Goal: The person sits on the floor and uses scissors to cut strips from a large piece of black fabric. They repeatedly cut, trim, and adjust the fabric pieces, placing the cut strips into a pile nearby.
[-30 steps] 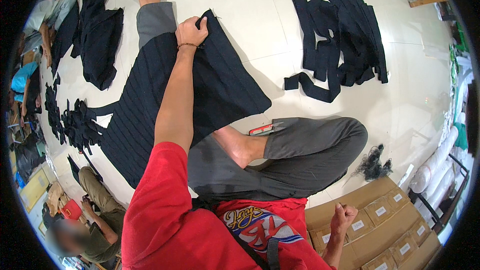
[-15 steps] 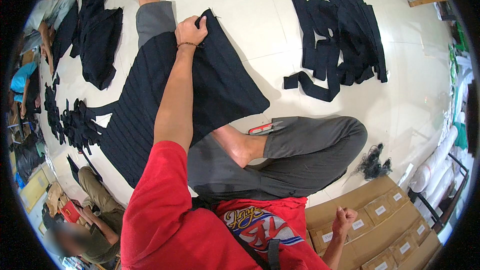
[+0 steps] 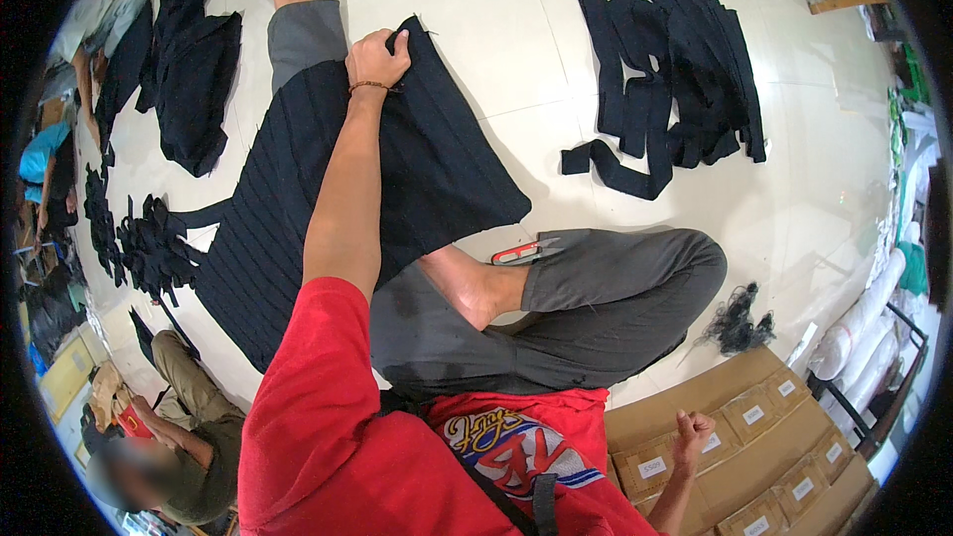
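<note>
Black scraps [image 3: 157, 246] lie loose, left of the left hand [image 3: 377, 58], which clutches the black cloth [image 3: 432, 159] spread below it, apparently unfinished. Snips [image 3: 514, 254] rest below-right of that hand; separated strips [image 3: 710, 69] farther right look done. The right hand [image 3: 693, 434] is curled, seemingly empty.

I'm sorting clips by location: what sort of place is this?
Probably a garment or textile workroom: dark striped fabric gripped in the left hand, a pile of black cloth strips, and red-handled snips.

Seemingly wide gap, cloth [image 3: 442, 154] to strips [image 3: 710, 69]
</note>
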The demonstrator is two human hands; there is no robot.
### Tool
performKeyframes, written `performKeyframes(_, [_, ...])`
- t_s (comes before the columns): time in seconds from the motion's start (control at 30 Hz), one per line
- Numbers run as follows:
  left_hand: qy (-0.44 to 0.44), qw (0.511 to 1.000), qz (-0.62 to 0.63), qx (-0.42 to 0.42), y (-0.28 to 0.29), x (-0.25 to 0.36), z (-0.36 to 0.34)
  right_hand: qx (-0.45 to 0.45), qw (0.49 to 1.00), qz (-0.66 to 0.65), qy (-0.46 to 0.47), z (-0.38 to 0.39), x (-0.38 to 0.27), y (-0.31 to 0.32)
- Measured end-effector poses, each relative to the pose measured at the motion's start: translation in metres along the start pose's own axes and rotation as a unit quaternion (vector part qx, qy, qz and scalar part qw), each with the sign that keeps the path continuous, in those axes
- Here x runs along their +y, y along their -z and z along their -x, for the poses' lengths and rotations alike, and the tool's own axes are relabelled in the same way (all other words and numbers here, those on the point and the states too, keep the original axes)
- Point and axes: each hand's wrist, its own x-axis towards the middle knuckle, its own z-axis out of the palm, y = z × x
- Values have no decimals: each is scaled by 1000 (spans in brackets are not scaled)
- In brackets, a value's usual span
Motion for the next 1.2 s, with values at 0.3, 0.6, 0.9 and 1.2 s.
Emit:
performKeyframes(0.3, [-2, 1000, 11, 6, -2, -1, 0, -66, 972, 173, -141, -35, 36, 110])
performKeyframes(0.6, [-4, 1000, 4, 1, -3, -8, 0, 26, 747, 651, 134, -116, 3, 234])
performKeyframes(0.9, [-18, 1000, -12, -13, 7, -14, 3, 266, 612, 743, 51, -162, -57, 359])
performKeyframes(1.2, [-74, 992, 8, -106, -27, -24, 9, 184, 803, 556, 114, -175, -49, 448])
